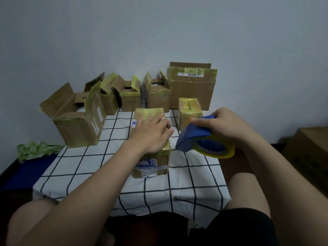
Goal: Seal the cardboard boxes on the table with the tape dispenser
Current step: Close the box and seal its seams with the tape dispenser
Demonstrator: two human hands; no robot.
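Observation:
A long closed cardboard box (150,166), wrapped in yellowish tape and bearing a blue-and-white label, lies in the middle of the table. My left hand (151,134) rests flat on its top with straight fingers. Just right of the box, my right hand (225,125) grips the blue tape dispenser (191,135) with its yellow tape roll (214,148), held above the table and apart from the box. A small taped box (189,110) stands behind the dispenser.
The table wears a white cloth with a dark grid (110,157). Several open-flapped boxes line the back: a large one (78,121) at left, smaller ones (129,98) in the middle, a tall one (192,89) at right. Green crumpled material (35,150) lies left; another carton (308,150) sits at far right.

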